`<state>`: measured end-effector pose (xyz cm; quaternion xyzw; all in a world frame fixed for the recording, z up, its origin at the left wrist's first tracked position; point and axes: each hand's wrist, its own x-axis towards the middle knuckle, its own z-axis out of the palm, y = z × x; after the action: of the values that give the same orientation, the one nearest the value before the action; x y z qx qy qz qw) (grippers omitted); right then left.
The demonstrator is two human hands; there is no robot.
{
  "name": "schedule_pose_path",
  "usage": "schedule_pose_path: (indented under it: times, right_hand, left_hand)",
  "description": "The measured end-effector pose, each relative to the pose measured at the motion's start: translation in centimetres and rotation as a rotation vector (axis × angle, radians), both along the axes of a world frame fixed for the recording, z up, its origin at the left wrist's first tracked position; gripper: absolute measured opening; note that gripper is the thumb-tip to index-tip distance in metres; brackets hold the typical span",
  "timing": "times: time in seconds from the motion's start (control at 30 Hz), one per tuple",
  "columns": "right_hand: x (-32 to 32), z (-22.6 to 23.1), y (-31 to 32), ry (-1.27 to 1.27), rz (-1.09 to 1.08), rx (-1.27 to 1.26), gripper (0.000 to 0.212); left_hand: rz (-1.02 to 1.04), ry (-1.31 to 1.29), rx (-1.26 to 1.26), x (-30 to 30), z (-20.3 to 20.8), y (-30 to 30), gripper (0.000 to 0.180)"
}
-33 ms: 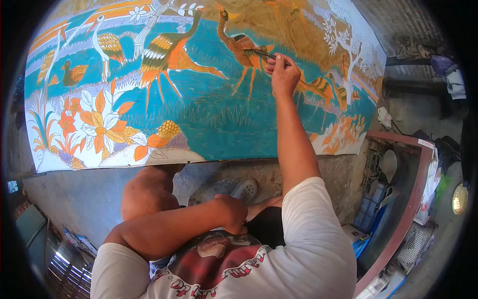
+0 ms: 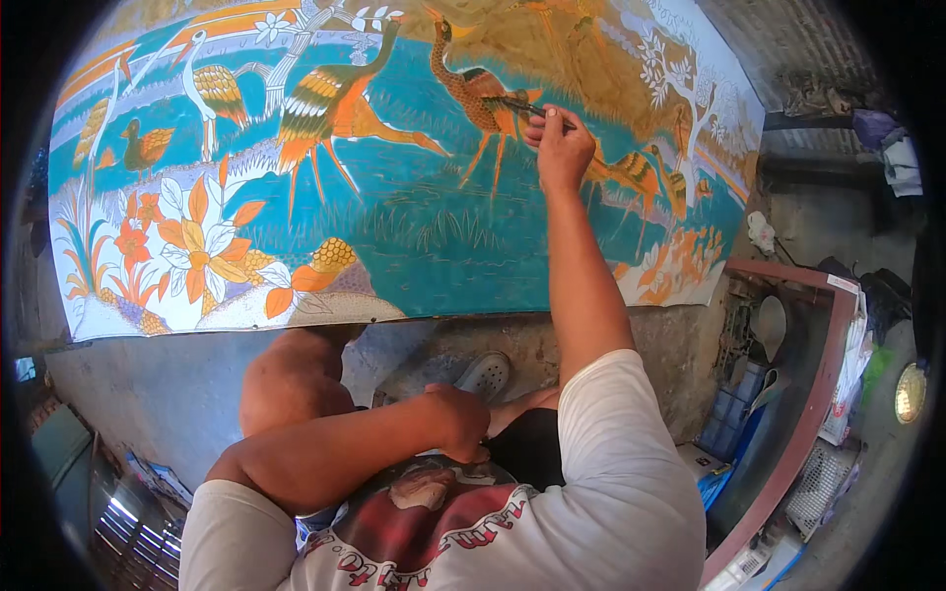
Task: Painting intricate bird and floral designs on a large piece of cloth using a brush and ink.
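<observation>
Step in hand, my read: detail work on the brown scaled bird (image 2: 478,103) at 12 o'clock. Painted sheet (image 2: 424,286) runs 9 through 12 to 3. Right hand (image 2: 564,148), 1 o'clock: grip closed around a thin dark tool (image 2: 524,105), tip aimed at 9 over the bird's wing; contact can't be confirmed. Next move calls for short, light strokes, wrist steady, inside the outline. Left hand (image 2: 460,422), 6 o'clock, curled at the lap, off the sheet; can't tell if it's holding anything. Containers: blue-grey bin (image 2: 731,412) and white perforated basket (image 2: 821,481), both about 4 o'clock; contents unreadable.
</observation>
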<state>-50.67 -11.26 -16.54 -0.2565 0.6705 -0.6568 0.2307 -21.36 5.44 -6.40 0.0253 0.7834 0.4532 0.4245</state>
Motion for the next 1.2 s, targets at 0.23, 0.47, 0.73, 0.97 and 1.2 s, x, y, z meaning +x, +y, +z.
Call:
schedule_pose_path:
  times: [0.23,0.47,0.73,0.97,1.2]
  right_hand:
    - [-0.1,0.8,0.5,0.055,0.001,-0.04,0.019]
    - [-0.2,0.4,0.9,0.355,0.08,0.01,0.018]
    - [-0.3,-0.2,0.8,0.468,0.093,0.076,0.017]
    - [0.6,1.1,1.9,0.266,0.059,-0.042,0.019]
    - [2.7,2.6,10.0,-0.215,0.031,-0.079,0.025]
  left_hand:
    - [-0.068,-0.033,0.0,-0.4,0.2,-0.4,0.055]
    - [-0.035,0.004,-0.009,0.0,0.2,-0.3,0.056]
    - [-0.024,-0.021,-0.011,-0.4,0.8,-0.6,0.057]
    - [-0.078,-0.038,-0.005,-0.2,-0.5,0.2,0.056]
    - [0.039,0.024,-0.009,0.0,0.3,-1.3,0.057]
